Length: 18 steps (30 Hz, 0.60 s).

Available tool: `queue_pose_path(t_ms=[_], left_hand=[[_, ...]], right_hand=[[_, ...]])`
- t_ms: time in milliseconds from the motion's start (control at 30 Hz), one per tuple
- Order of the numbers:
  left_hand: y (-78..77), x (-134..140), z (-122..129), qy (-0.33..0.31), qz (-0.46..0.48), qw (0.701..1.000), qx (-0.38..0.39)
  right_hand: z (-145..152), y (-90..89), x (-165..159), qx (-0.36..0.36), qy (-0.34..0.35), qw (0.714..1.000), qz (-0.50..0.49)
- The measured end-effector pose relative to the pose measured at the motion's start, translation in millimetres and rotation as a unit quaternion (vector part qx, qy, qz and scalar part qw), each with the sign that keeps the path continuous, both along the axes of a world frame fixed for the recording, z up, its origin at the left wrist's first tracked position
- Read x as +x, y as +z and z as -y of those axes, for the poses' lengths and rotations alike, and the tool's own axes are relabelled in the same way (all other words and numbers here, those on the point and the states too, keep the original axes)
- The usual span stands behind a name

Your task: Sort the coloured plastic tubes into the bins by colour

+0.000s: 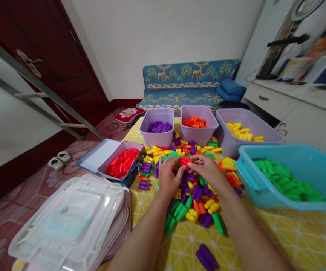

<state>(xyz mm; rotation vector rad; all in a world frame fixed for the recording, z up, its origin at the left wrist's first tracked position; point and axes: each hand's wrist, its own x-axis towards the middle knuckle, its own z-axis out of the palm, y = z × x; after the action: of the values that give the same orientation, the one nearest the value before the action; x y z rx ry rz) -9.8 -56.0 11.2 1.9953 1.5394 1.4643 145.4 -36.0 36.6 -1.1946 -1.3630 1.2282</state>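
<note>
No legible text or labels

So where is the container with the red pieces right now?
In the head view, the red pieces' container sits left of the mixed pile, in front of the purple pieces' tub, near the left hand.

Both bare forearms reach out from the near edge, left hand (168, 176) and right hand (206, 168) meeting mid-scene, fingers curled, fingertips almost touching.
</note>
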Motion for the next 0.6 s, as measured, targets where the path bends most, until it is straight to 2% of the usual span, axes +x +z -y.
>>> queue_pose_path(t_ms=[100, 267, 333, 467, 600], left_hand=[[-4.7, -1, -2, 0.001, 0.036, 0.999, 0.02], [-4.2, -8, -3, 0.03, 0.147, 0.988, 0.042], [-1.2, -13, -5, 0.055, 0.227, 0.972, 0.035], [7.2, -31, -15, 0.096, 0.384, 0.917, 0.045], [12.6, -60, -25, 0.162, 0.429, 0.883, 0.101]], right_hand=[[-2, -8.2, -2, -0.004, -0.006, 1.0, -0.015], [-9, -28.7, 3, -0.006, -0.1, 0.993, -0.06], [-11, -33.9, 4, -0.004, -0.11, 0.99, -0.086], [-11, -37.2, 3, -0.01, -0.116, 0.986, -0.117], [-11, -39.1, 2, -0.009, -0.116, 0.986, -0.117]])
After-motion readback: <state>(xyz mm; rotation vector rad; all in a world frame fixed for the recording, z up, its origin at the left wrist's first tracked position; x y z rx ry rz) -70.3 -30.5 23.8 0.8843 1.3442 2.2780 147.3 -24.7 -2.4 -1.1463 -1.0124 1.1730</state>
